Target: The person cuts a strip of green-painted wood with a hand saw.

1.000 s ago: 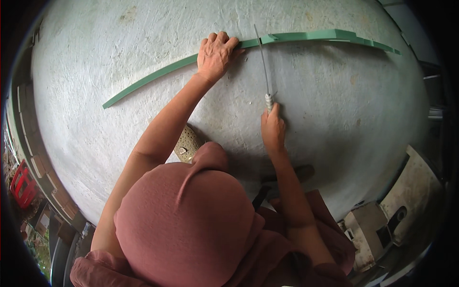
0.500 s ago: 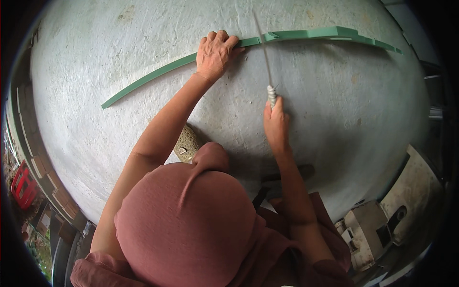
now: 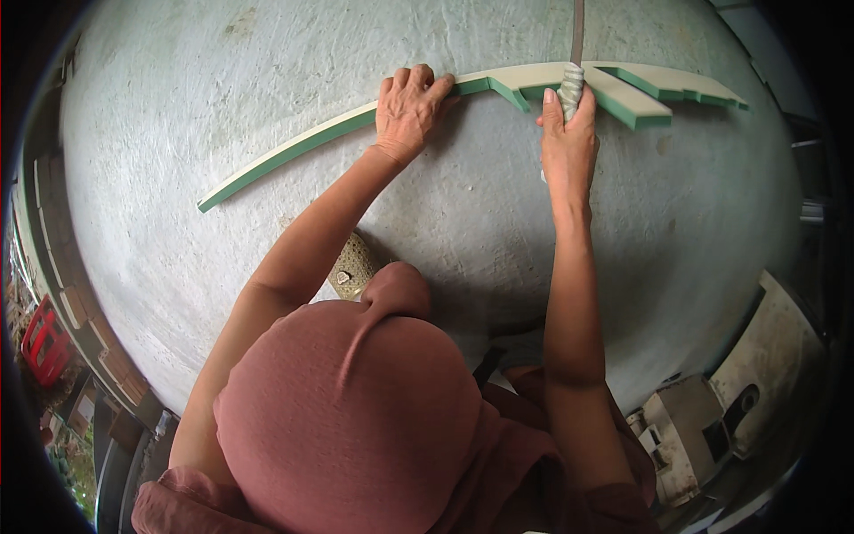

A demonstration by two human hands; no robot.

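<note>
I see a wide grey floor [image 3: 463, 231], rough and pale, filling most of the view. On it, at the far side, lies the long green strip [image 3: 294, 153], flat on the floor, with a cream top face and some stepped pieces at its right end. It looks to me thin, light and rather stiff, but so long that I judge it would bend or snap if lifted by one end; better to hold it near the place of work. The left hand [image 3: 407, 111] is open and presses flat on the strip, fingers spread over its far edge, keeping it down. The right hand [image 3: 567, 138] is closed in a fist around the wrapped handle of a saw [image 3: 574, 62], whose narrow blade goes across the strip and out of the top of the view. The handle wrapping looks like cloth, so the grip should not slip. A small stone [image 3: 354, 267] lies near the head covering.
</note>
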